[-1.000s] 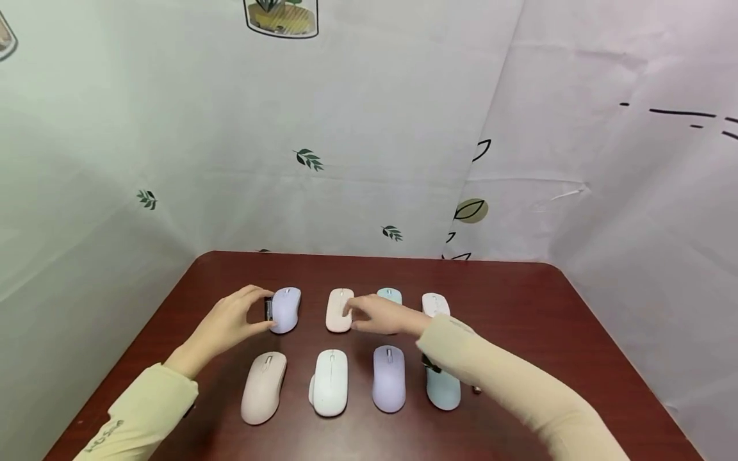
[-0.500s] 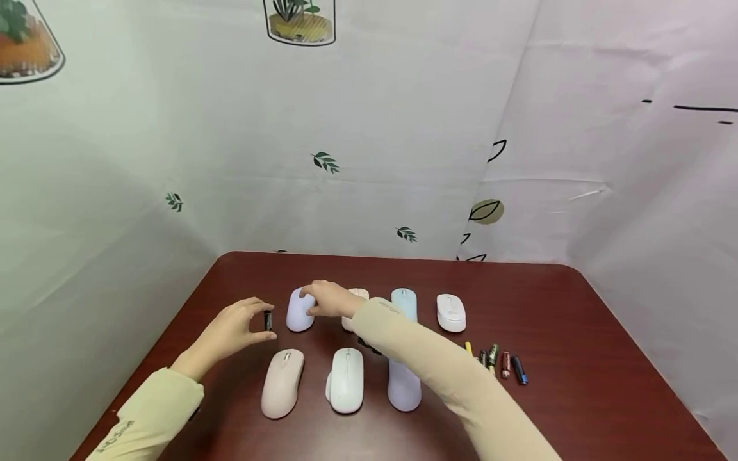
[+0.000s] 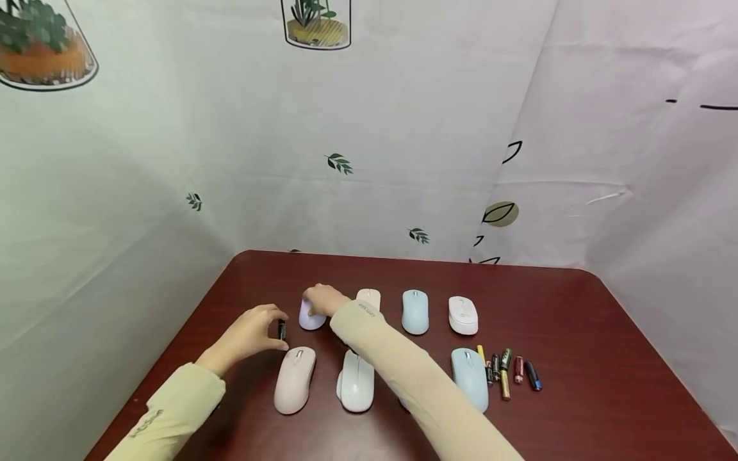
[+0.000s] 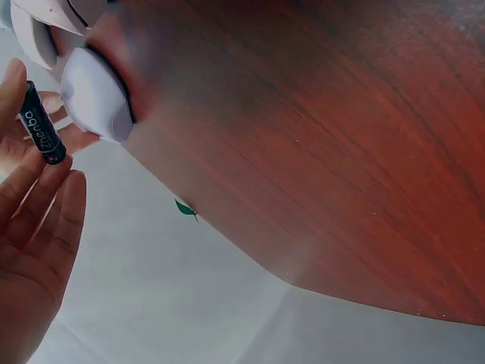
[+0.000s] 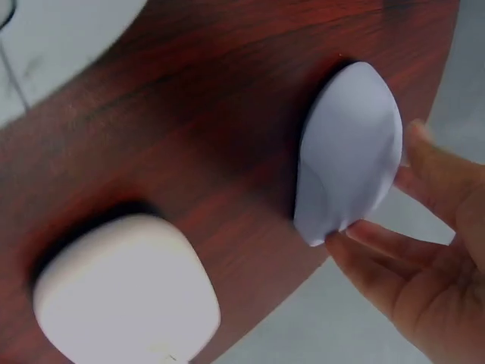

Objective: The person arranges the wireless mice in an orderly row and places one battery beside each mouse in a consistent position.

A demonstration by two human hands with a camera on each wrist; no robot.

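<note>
Table (image 3: 611, 397): bearing a far row of mice (image 3: 415, 312).
Left hand (image 3: 245, 334): clamping thumb and fingers on a black cylinder (image 4: 42, 125).
Right hand (image 3: 326, 300): gripping a lavender mouse (image 5: 352, 144).
Lavender mouse: occupying the far row's left end, long axis running roughly near-to-far.
Black cylinder: spanning thumb to fingers left of that mouse, slanting lengthwise in the left wrist view.
</note>
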